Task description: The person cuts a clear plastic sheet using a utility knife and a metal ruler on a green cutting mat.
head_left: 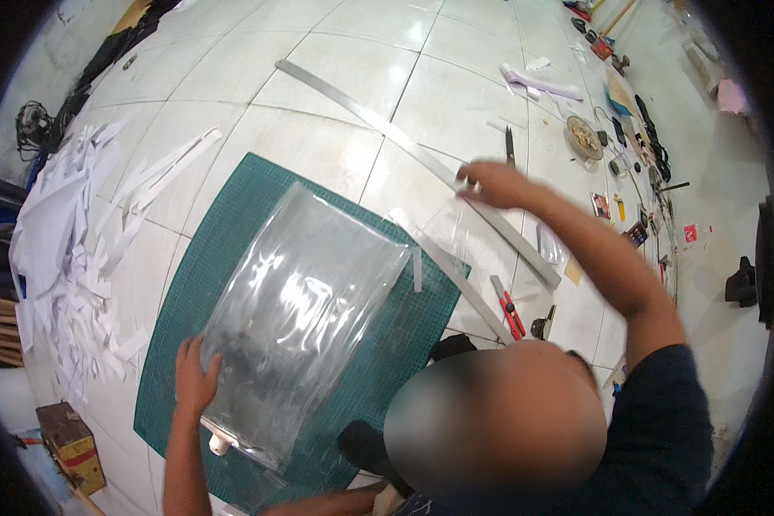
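A large clear plastic sheet point(297, 292), shiny and slightly rippled, lies on a green cutting mat point(232, 193). My left hand point(196, 378) rests at the sheet's left edge, thumb and fingers apart. Farther right, my right hand point(490, 185) has its fingers closed around a long metal ruler point(396, 133), which slants across the tiles beyond the mat. A second straight flat bar point(447, 268) crosses the mat's right corner. Near the sheet's lower end is a white knob-like piece point(222, 443). A blurred round patch covers the lower middle.
White paper scraps point(69, 249) heap on the left. A red-handled cutter point(509, 311) and dark pointed scissors point(509, 146) lie right. Beyond are a bowl point(583, 138) and several small tools along the wall. A yellow-and-brown box point(70, 447) stands lower left, a fan point(34, 127) upper left.
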Motion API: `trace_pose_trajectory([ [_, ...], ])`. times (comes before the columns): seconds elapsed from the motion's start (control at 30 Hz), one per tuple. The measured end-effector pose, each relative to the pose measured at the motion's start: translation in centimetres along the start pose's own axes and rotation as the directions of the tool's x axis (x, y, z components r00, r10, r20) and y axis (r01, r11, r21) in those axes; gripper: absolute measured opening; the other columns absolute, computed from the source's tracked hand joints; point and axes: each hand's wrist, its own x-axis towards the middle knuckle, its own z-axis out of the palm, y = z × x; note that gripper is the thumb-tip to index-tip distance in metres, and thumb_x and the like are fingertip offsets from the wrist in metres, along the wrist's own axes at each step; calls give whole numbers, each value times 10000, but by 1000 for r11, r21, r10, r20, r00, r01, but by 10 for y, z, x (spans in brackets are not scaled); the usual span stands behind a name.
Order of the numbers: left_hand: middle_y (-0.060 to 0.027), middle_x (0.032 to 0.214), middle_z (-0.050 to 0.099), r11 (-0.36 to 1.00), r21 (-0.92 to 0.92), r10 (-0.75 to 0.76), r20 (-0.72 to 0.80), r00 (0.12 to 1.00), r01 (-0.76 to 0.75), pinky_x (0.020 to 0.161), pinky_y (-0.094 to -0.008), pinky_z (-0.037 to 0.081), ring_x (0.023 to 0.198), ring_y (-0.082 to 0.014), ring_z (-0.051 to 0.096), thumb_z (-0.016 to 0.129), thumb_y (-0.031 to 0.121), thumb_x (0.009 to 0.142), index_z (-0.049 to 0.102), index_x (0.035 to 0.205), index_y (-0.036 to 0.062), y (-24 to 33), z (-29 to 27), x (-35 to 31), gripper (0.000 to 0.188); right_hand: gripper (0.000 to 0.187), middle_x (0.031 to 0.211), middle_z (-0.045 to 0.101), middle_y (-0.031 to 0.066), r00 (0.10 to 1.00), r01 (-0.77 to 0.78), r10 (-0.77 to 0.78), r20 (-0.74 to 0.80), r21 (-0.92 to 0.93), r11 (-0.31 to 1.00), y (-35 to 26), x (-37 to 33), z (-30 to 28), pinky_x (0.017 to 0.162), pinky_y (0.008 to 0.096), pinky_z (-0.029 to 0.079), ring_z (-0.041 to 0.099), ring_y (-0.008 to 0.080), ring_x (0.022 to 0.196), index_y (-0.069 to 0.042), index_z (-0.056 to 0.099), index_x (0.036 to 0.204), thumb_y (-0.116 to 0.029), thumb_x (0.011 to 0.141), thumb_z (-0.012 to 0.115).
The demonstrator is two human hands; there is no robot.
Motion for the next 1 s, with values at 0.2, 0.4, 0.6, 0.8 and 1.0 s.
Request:
trace_pose_trajectory([
  [0.2,-290,1424,477,1000,4,19,165,986,-20,1082,-482,401,1300,-462,475,671,292,917,516,1383,-5,69,-5,113,574,459,1090,638,204,937,-348,313,153,364,864,-62,-99,154,852,470,507,627,376,1021,-19,599,1066,-392,851,758],
  [0.4,-304,1422,466,996,-81,32,-159,987,-45,1086,-485,386,1292,-477,464,613,268,961,537,1362,-9,107,84,167,493,444,1063,617,174,850,-487,526,35,434,758,-49,-146,186,824,476,497,611,379,992,-20,571,1067,-372,861,749],
  [0.6,-251,1200,540,997,-15,-82,-264,961,81,987,-501,412,1112,-418,525,565,228,983,567,1311,-9,117,105,188,405,404,1060,601,157,764,-468,608,-216,465,752,-14,-128,167,830,462,502,619,359,976,-31,589,1123,-294,860,749],
  [0.8,-236,1168,550,993,50,-81,-385,919,109,982,-497,412,1108,-402,519,545,258,988,604,1268,3,134,112,201,383,449,1054,596,159,936,-84,271,-226,602,794,-63,-38,140,837,437,488,610,335,974,-28,589,1191,-297,866,741],
  [1.0,-216,1153,588,997,-21,-83,-330,940,80,969,-504,416,1110,-397,536,565,300,978,622,1232,29,183,109,249,376,546,1035,596,144,969,151,-51,-242,418,896,-94,24,157,793,417,461,592,307,908,-20,583,1263,-336,850,749],
])
